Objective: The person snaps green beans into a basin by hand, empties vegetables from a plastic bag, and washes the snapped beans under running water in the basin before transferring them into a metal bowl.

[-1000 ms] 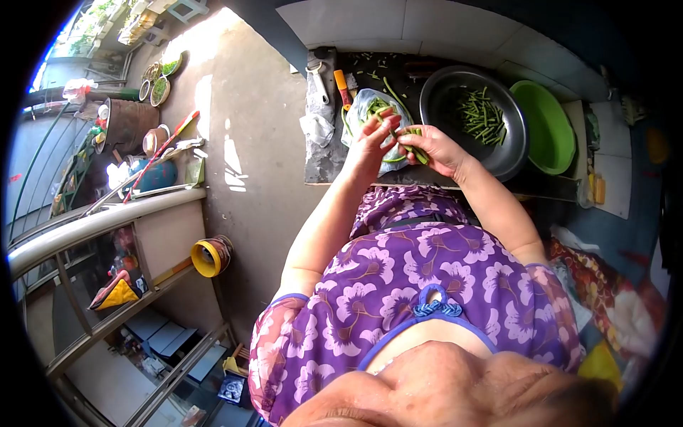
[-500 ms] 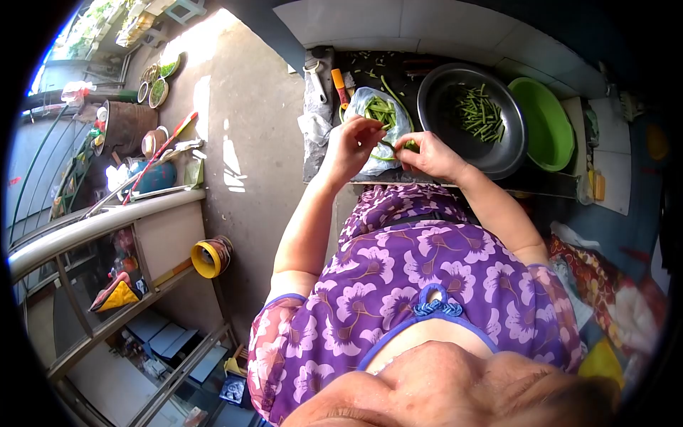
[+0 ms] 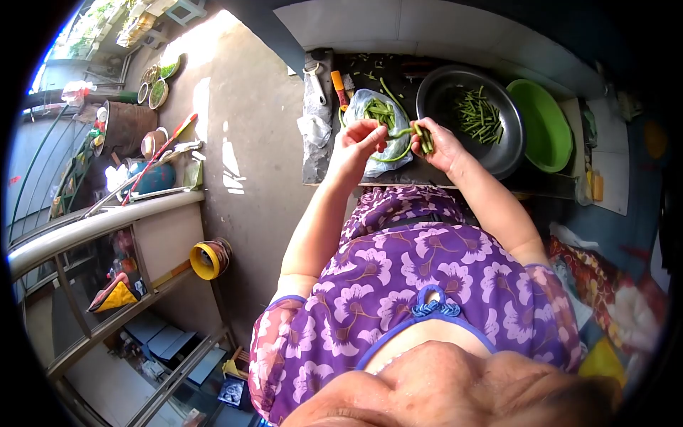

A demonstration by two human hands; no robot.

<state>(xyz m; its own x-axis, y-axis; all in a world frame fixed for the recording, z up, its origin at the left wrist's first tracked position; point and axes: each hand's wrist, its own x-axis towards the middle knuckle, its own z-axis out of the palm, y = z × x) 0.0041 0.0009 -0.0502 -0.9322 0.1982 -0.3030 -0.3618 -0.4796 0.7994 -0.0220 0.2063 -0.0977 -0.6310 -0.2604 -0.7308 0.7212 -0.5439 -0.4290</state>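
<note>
My left hand [image 3: 361, 142] is closed, thumb and fingertips pinching one end of a long green bean [image 3: 402, 133]. The bean stretches across to my right hand [image 3: 442, 147], whose fingers are wrapped around several short green bean pieces [image 3: 425, 139]. Both hands are above the near edge of the counter. Below and behind them lies a pale plastic bag [image 3: 388, 165] with more green beans [image 3: 380, 110] on it. Right of the bag, a dark metal basin [image 3: 445, 92] holds many cut bean pieces [image 3: 479, 115].
A green plastic basin [image 3: 544, 124] stands right of the metal one. A white-handled peeler [image 3: 314, 82] and an orange-handled knife [image 3: 338, 80] lie at the counter's left. On the floor to the left is a yellow bucket [image 3: 206, 260], beside a railing [image 3: 107, 220].
My right hand has turned and lifted slightly, so the bean pieces in it now show. The bean between my two hands is now stretched out in view.
</note>
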